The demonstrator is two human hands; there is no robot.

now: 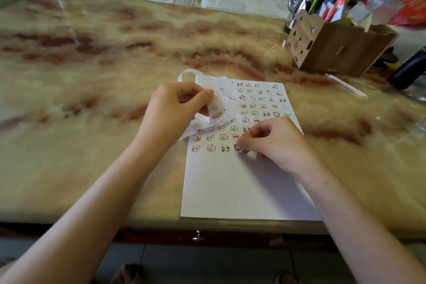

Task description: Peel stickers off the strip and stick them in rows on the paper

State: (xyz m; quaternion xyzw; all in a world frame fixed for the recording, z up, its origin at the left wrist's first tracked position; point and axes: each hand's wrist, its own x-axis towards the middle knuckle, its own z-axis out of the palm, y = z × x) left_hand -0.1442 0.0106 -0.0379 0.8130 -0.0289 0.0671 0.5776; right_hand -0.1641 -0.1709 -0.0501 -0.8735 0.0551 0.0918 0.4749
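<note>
Left hand (pixel 175 108) pinches looped white strip (pixel 215 105), lifted above upper left of paper (pixel 242 187). Right hand (pixel 274 143) fingertips press sticker (pixel 237 147) on paper, end of lowest row. Many sticker rows (pixel 258 106) above. Paper flat on marble table (pixel 103 57), near its front edge.

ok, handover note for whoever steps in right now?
Left hand: pinching the curled white backing strip above the paper's top-left; one sticker shows near its end.
Right hand: fingertips pressing a small cartoon sticker down as fourth in the bottom row.
White paper sheet: flat on the marbled table, upper half filled with rows.
Left: finish this row, then fill the blank lower half.
</note>
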